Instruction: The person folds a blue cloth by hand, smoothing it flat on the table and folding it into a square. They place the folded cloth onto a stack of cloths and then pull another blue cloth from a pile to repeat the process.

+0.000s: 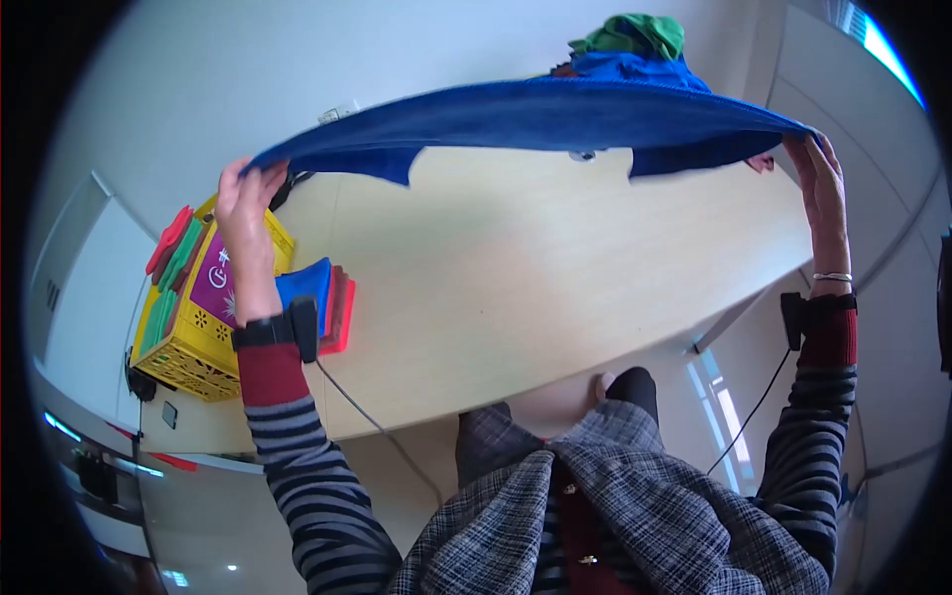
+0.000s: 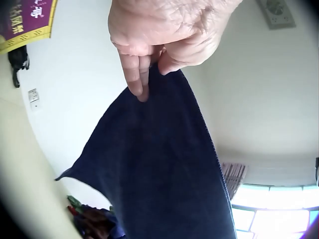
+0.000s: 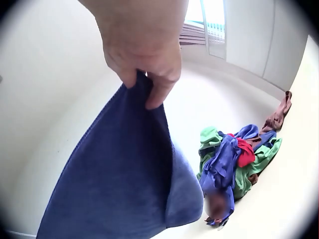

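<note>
A blue cloth point(image 1: 516, 114), towel-like with a stitched edge, is stretched wide above the far part of the table point(image 1: 476, 268). My left hand point(image 1: 248, 213) pinches one top corner between thumb and fingers. At the opposite corner my right hand point(image 1: 821, 193) pinches the same edge. Below the left hand in the left wrist view, the cloth point(image 2: 159, 149) hangs down with one lower corner flaring out. The right wrist view shows the cloth point(image 3: 119, 169) hanging from thumb and fingertips, with a side edge turned over.
A heap of crumpled blue, green, red and brown cloths point(image 3: 224, 159) lies at the back of the table, partly behind the held cloth in the head view. Left, a yellow basket point(image 1: 188, 367) contains folded cloths. A folded stack point(image 1: 342, 317) lies beside it. A phone point(image 1: 170, 415) lies near the front-left edge.
</note>
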`<state>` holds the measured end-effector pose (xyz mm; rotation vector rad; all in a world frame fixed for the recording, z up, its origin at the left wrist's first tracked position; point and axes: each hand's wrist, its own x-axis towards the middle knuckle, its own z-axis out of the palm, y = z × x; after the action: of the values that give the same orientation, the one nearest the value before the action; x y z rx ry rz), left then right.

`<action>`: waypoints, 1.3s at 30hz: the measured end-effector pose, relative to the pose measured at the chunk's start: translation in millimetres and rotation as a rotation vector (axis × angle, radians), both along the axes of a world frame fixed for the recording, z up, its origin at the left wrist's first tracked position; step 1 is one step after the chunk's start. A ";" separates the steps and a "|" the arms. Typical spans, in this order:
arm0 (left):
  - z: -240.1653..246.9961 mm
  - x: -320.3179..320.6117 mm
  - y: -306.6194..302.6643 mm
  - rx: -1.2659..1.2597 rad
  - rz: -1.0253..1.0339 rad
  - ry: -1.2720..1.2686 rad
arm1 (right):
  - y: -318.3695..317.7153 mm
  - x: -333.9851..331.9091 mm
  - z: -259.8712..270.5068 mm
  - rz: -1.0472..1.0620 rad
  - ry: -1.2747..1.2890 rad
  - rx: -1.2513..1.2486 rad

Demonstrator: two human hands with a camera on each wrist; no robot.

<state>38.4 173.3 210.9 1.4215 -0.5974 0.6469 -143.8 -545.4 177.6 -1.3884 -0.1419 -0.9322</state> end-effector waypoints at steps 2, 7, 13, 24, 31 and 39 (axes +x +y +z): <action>-30.3 -27.8 2.6 -0.022 0.068 0.054 | 32.9 -18.8 -5.1 0.041 0.051 -0.045; -164.5 -75.8 33.4 0.019 0.030 0.412 | 37.6 -40.8 -99.1 0.149 0.304 -0.138; -305.1 -130.9 75.8 0.057 0.006 0.668 | 64.8 -78.2 -218.9 0.198 0.617 -0.193; -296.3 -151.2 66.6 -0.064 -0.113 0.707 | 69.2 -92.1 -219.7 0.076 0.752 -0.143; -237.6 -124.0 27.4 0.033 -0.104 0.507 | 129.1 -18.0 -154.2 0.129 0.453 -0.474; -117.1 -148.6 -141.7 0.329 -0.388 0.334 | 313.2 4.8 -90.6 0.649 0.224 -0.502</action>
<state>-110.1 31.6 93.8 1.6152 -0.7081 -0.0020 -139.0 -232.2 87.0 -1.7380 -0.6483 -0.1954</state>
